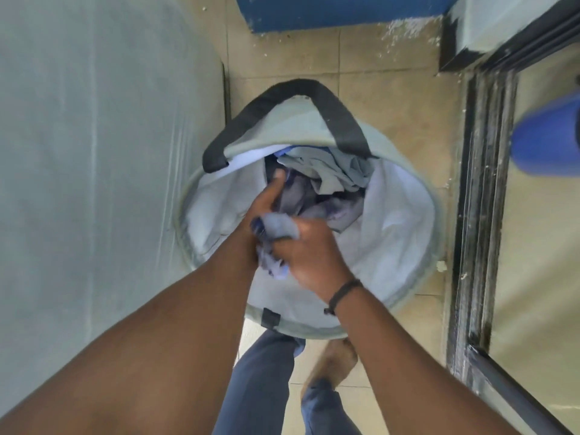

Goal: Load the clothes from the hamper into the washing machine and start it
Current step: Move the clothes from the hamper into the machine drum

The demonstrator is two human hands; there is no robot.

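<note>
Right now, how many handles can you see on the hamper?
1 whole one: the black handle arches over the far rim of the hamper. At the near rim only a black tab shows; a second handle may hang hidden there.

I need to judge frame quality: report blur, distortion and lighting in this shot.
Head view: wide-angle bending bows the door frame; motion blur smears the blue object at the right edge and softens the clothes in the hamper; light is soft and even, without glare; both hands are fairly sharp.
</note>
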